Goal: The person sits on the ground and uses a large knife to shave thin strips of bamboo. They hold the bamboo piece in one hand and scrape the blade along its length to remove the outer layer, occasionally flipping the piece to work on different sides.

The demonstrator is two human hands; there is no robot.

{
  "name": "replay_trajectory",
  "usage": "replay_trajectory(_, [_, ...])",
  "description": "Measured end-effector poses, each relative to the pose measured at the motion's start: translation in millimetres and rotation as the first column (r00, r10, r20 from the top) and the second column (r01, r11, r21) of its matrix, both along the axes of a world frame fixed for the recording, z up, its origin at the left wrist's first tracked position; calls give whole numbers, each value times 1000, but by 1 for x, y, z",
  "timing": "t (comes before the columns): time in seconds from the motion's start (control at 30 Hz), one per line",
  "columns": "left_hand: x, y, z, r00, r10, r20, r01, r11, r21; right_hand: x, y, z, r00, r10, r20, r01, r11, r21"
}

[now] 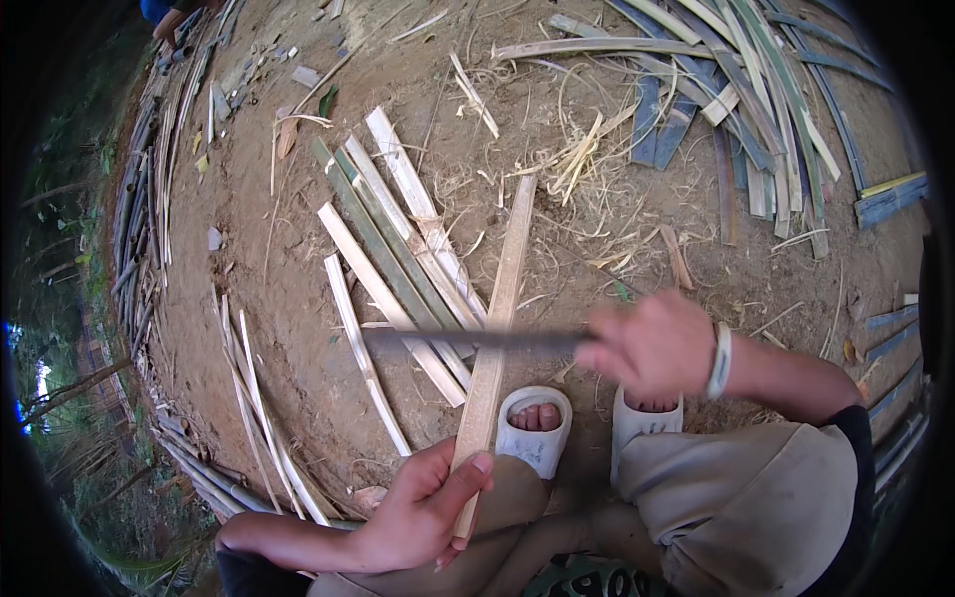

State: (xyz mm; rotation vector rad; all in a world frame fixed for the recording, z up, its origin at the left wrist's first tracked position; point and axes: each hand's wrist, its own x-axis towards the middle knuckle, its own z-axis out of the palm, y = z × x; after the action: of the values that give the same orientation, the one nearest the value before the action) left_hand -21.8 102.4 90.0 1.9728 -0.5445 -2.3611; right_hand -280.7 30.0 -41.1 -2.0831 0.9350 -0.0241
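Observation:
My left hand (423,502) is closed around the lower end of a pale split bamboo strip (508,264), thumb pressed on its face. The strip slants up and away from me, narrowing toward its far end. In my right hand (652,343), smeared by motion, is a long dark-bladed knife (428,339) pointing left. Its blurred blade lies across the strip in this view; whether it touches the wood I cannot tell. Beyond the blade, several split bamboo pieces (393,234), some green and some pale, lie side by side on the ground.
Bare dirt (269,338) carries curly shavings (587,159). A heap of bamboo slats (736,90) lies far right. Thin strips (261,408) and stacked poles (131,219) are on the left. My sandalled feet (535,423) stand close by. Another person's arm (169,25) shows at far left.

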Motion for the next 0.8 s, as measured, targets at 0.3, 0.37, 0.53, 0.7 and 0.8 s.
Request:
replay_trajectory(0.3, [-3, 3, -2, 1000, -5, 28, 5, 1000, -21, -1, -14, -8, 997, -30, -66, 33, 998, 46])
replay_trajectory(0.37, [-4, 1, -3, 999, -2, 37, 3, 1000, -19, -6, -33, -36, 978, -156, -137, 157, 988, -1])
replay_trajectory(0.53, [3, 5, -2, 1000, 28, 7, -28, 1000, 7, -5, -16, -11, 993, -14, -121, 18, 999, 27])
replay_trajectory(0.7, [-2, -2, 0, 999, 37, -4, -37, 999, -5, -23, -47, -49, 981, -131, -146, 130, 991, -15])
replay_trajectory(0.8, [1, 1, -1, 999, 38, 14, -38, 999, 8, -20, -39, -56, 988, -104, -111, 108, 994, 34])
